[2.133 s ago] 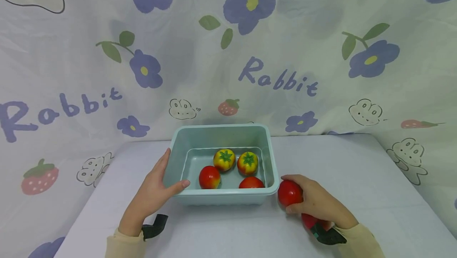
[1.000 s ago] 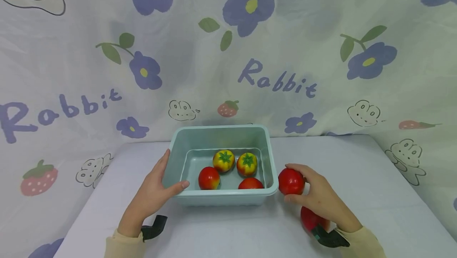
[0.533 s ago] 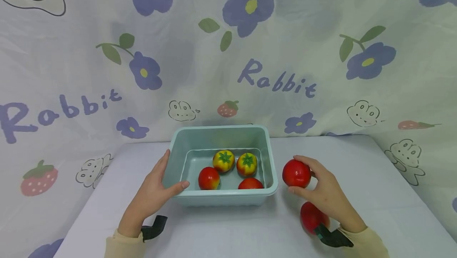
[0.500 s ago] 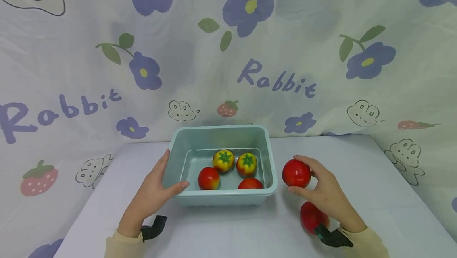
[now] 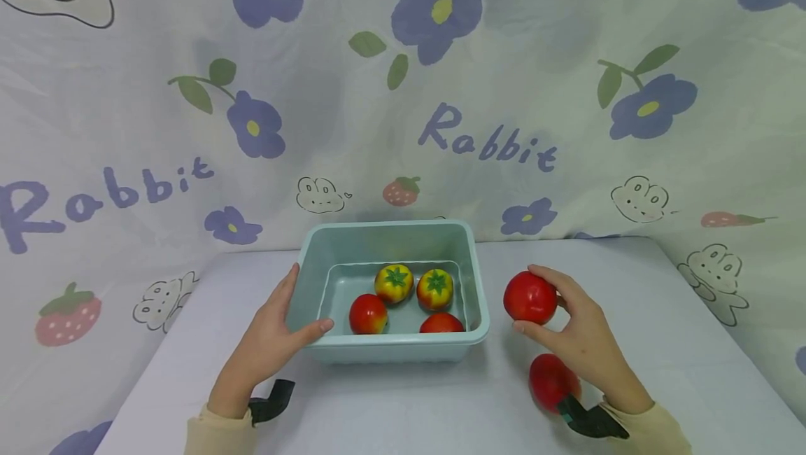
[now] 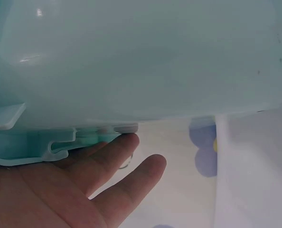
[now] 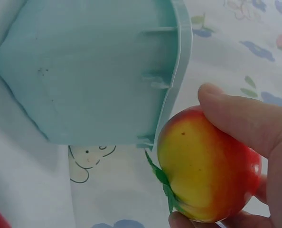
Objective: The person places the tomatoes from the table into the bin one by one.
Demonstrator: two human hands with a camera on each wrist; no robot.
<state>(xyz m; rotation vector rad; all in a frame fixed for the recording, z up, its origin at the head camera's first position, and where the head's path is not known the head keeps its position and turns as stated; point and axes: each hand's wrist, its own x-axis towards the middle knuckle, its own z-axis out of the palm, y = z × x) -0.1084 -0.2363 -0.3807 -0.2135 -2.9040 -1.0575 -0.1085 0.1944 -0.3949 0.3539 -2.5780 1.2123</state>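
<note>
My right hand [image 5: 582, 332] holds a red toy tomato [image 5: 530, 297] between thumb and fingers, to the right of a pale blue-green plastic box [image 5: 397, 350]. In the right wrist view this tomato [image 7: 202, 166] shows a yellow patch and green leaves pointing toward the box. My left hand [image 5: 267, 336] rests at the box's front left corner, thumb over the front rim. Its straight fingers [image 6: 131, 190] lie along the outside of the box wall in the left wrist view. Inside are two yellow-red tomatoes [image 5: 394, 283] with green tops, a red one [image 5: 368, 314] and another partly hidden red one [image 5: 442, 323].
Another red tomato [image 5: 553, 381] lies on the white tablecloth [image 5: 403, 413] below my right wrist, partly covered by a black strap [image 5: 592, 418]. A patterned cloth [image 5: 352, 91] with flowers and rabbits hangs right behind the box.
The right hand has raised the tomato from beside the box's front right corner, moving it up and slightly right. The tomato under the wrist shows more now. The left hand stays put.
</note>
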